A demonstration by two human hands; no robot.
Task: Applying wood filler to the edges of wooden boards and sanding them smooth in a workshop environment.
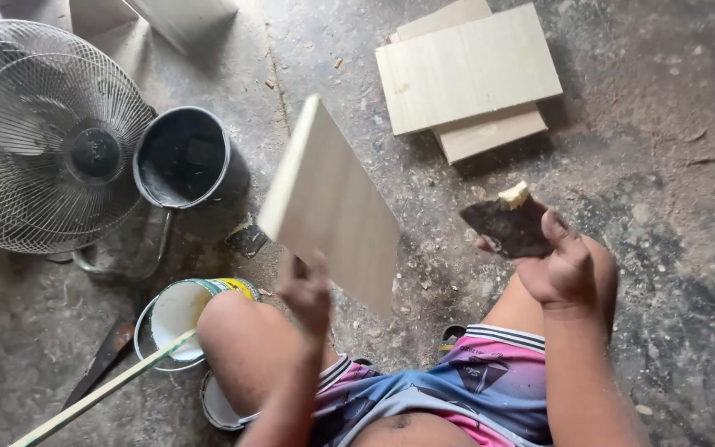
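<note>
The left hand (308, 291) is closed on the lower edge of a pale wooden board (330, 207) and holds it up tilted, its thin long edge turned toward the upper left. Everything below is placed from that board. To its right, well apart from it, the right hand (563, 266) grips a dark flat scraper (510, 226) with a lump of pale putty (515, 195) on its upper edge; open dusty floor (664, 248) lies between and beyond them. Up and to the right of the board a stack of similar boards (467, 74) lies flat on the floor, the top one askew over the ones beneath. To the board's left stands a dark bucket (185, 157), and further left a wire-caged fan (43, 136) is cut off by the picture's edge. Below and left of the board, a white-lined tin (177, 319) sits against the person's knee (242, 331), with a pale stick (101, 389) resting in it and running out of the picture's lower edge. A second small tin is mostly hidden under the leg. The board hides the fingertips of the left hand and a stretch of floor behind it. A dark flat tool left of the tin is hard to make out.
</note>
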